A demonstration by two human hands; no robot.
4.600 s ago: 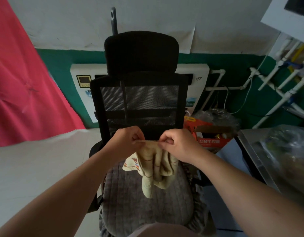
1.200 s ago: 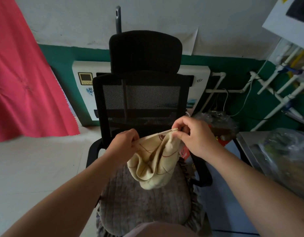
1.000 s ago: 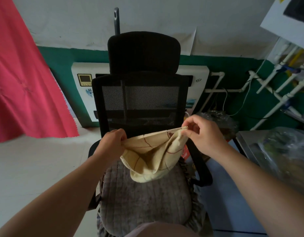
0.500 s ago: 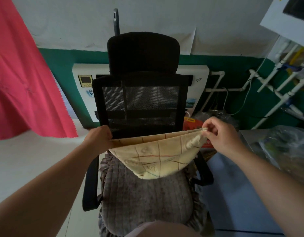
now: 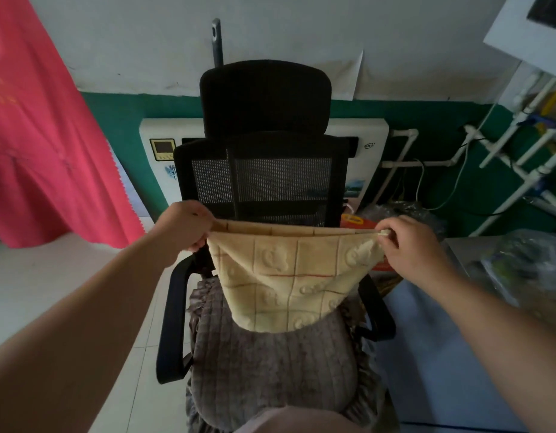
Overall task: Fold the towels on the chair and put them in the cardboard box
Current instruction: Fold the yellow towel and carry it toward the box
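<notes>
A cream towel (image 5: pixel 289 279) with a red grid and embossed bears hangs stretched out above the seat of a black mesh office chair (image 5: pixel 264 179). My left hand (image 5: pixel 184 228) pinches its upper left corner and my right hand (image 5: pixel 409 245) pinches its upper right corner. The top edge runs taut between them, doubled in two layers. The lower edge sags to the grey quilted seat cushion (image 5: pixel 270 367). An orange-red cardboard box (image 5: pixel 356 220) peeks out behind the chair's right side, mostly hidden by the towel and my right hand.
A white wall heater (image 5: pixel 158 151) stands behind the chair. A pink cloth (image 5: pixel 42 142) hangs at the left. White pipes (image 5: pixel 520 157) run along the green wall at right. A plastic bag (image 5: pixel 526 270) lies on a grey surface at the right edge.
My hands have drawn apart, spreading the bunched towel out flat and taut across the chair's width. Its grid pattern now faces me.
</notes>
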